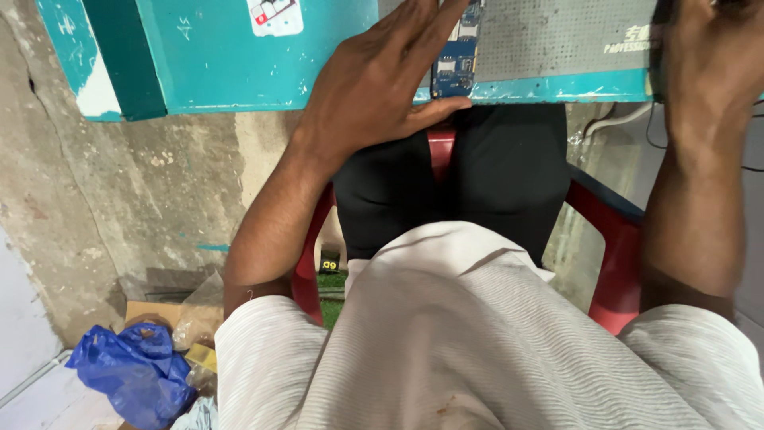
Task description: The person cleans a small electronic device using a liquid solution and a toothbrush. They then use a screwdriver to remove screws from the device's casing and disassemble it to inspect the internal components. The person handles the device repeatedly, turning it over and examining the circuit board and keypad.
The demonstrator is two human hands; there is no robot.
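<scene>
Head view: circuit board point(457, 60) under left hand point(374, 87).

Chipped painted teal table point(239, 72), glossy red plastic chair point(613, 239), crinkled blue plastic bag point(135, 370), rough concrete floor point(143, 191).

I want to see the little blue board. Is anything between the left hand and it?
Nothing visible. The left hand lies right against the blue circuit board at the teal table's edge, its fingers partly covering the board. The right hand is off to the side.
</scene>
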